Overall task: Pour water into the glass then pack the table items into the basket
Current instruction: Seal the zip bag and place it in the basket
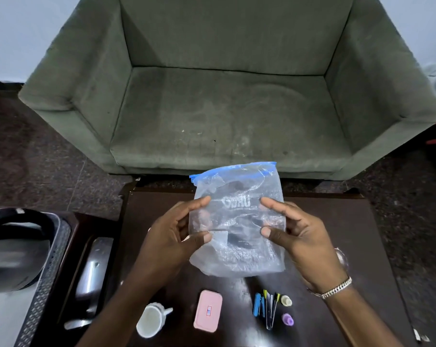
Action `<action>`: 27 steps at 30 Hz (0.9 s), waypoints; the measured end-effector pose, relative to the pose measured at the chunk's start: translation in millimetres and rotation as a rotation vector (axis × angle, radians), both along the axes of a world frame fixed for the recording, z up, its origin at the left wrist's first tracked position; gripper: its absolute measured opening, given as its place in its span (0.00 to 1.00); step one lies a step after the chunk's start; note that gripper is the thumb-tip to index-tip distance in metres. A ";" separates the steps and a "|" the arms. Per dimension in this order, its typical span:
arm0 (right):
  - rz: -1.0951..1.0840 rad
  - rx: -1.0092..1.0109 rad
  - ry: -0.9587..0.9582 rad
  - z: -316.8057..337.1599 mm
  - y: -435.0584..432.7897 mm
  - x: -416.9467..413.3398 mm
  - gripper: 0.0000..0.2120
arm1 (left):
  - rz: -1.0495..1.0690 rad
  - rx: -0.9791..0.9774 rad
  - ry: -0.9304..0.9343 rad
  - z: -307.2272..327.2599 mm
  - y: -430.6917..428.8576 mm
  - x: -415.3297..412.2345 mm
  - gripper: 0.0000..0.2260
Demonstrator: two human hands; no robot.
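Observation:
A clear plastic zip bag with a blue seal strip is held upright above the dark wooden table. My left hand pinches its left edge and my right hand pinches its right edge. On the table near me lie a white mug, a pink lidded box, a bunch of blue, yellow and black clips and tweezers, a small cream cap and a small purple cap. A dark perforated basket stands at the left and holds a kettle.
A green sofa stands behind the table. A shiny metal tray lies on a side surface between the basket and the table. The floor around is dark speckled stone.

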State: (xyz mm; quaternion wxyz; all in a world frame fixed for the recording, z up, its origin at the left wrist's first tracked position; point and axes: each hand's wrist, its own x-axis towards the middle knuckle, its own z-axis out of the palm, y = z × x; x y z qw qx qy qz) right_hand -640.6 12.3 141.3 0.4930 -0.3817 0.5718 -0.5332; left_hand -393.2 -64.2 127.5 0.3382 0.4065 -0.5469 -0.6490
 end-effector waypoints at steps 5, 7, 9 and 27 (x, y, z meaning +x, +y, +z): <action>-0.097 0.052 0.079 -0.4 -1.0 3.7 0.29 | 0.113 -0.098 -0.146 -3.1 1.3 -2.9 0.26; -0.121 0.075 0.159 1.0 -1.7 4.6 0.28 | 0.133 -0.151 -0.229 -1.9 1.7 -5.9 0.25; -0.125 0.101 0.277 2.8 -2.9 5.5 0.26 | 0.155 -0.202 -0.328 0.1 2.4 -9.4 0.23; -0.394 0.013 0.625 -3.1 -12.6 49.4 0.11 | 0.500 -0.435 -0.405 3.7 24.5 -36.0 0.12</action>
